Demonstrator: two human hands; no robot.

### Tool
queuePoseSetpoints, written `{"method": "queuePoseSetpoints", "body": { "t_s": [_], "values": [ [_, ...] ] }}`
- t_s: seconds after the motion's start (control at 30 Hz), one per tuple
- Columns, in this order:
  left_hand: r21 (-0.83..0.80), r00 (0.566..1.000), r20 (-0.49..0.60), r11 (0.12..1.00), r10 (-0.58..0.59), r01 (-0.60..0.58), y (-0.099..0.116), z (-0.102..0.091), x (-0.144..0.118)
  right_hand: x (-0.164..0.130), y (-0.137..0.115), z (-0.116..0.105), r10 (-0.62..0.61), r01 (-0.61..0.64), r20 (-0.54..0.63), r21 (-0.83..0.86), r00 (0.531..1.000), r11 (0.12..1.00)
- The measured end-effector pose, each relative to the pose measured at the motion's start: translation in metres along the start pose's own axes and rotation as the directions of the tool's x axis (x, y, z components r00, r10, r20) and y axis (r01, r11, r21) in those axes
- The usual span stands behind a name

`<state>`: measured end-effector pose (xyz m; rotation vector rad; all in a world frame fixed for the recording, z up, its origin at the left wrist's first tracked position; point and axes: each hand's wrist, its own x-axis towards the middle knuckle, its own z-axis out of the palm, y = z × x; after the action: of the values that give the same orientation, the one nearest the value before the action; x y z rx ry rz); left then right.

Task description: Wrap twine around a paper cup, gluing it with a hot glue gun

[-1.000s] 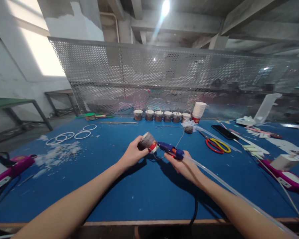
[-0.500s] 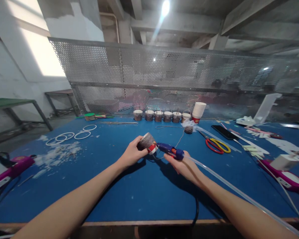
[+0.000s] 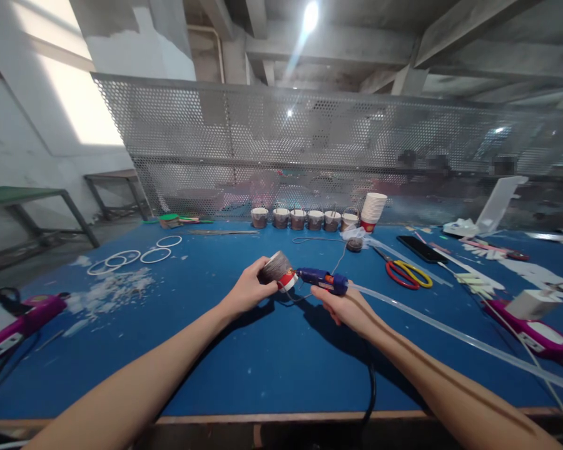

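The long clear glue stick point(image 3: 450, 334) trailing from the glue gun point(image 3: 323, 280) has swung lower toward the frame's right edge; the right hand point(image 3: 344, 306) shifted slightly beneath the gun.

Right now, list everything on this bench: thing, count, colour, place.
cup: one, grey and red, in left hand
glue gun: one, blue, in right hand, nozzle at the cup
glue stick: one, clear, trailing right from the gun
scissors: one, red and yellow, right of centre
phone: one, black, far right
rings: four, white, far left
filled cups: six, brown, back row
table: one, blue
left hand
right hand
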<state>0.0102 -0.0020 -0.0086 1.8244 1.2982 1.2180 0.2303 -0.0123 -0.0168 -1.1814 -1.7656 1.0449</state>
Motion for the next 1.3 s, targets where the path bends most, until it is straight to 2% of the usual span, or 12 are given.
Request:
{"method": "queuePoseSetpoints", "body": {
  "t_s": [0.2,0.33,0.37,0.5,0.63,0.77,0.97,1.17,1.3],
  "values": [
    [0.011,1.000,0.019,1.000,0.000,0.000,0.002,-0.001,0.000,0.000,-0.008,-0.003,0.008,-0.011,0.062,0.053,0.998,0.999],
    [-0.035,0.999,0.036,0.999,-0.019,0.020,0.000,-0.002,0.002,0.009,-0.013,-0.019,0.055,-0.068,0.087,0.164,0.995,0.984],
    [-0.040,0.999,0.036,0.999,-0.025,0.027,-0.001,-0.002,0.003,0.012,-0.013,-0.025,0.061,-0.089,0.124,0.235,0.990,0.968],
    [-0.064,0.997,0.048,0.995,-0.068,0.071,-0.005,-0.003,0.006,0.023,-0.004,-0.040,0.064,-0.110,0.139,0.361,0.988,0.926],
    [-0.104,0.988,0.080,0.984,-0.134,0.142,-0.005,-0.003,0.008,0.031,0.012,-0.038,0.065,-0.120,0.141,0.429,0.988,0.895],
    [-0.093,0.986,0.089,0.984,-0.144,0.152,-0.001,-0.004,0.007,0.040,0.021,-0.033,0.060,-0.142,0.196,0.437,0.979,0.888],
    [-0.081,0.983,0.106,0.984,-0.148,0.157,-0.001,-0.008,0.008,0.044,0.019,-0.035,0.036,-0.141,0.258,0.401,0.965,0.905],
    [-0.074,0.982,0.078,0.981,-0.173,0.179,-0.007,-0.012,0.008,0.035,0.020,-0.030,-0.010,-0.056,0.182,0.350,0.983,0.935],
    [-0.034,0.990,0.020,0.989,-0.142,0.143,-0.004,-0.010,0.004,0.030,0.020,-0.029,-0.008,-0.038,0.160,0.279,0.987,0.960]
  ]
}}
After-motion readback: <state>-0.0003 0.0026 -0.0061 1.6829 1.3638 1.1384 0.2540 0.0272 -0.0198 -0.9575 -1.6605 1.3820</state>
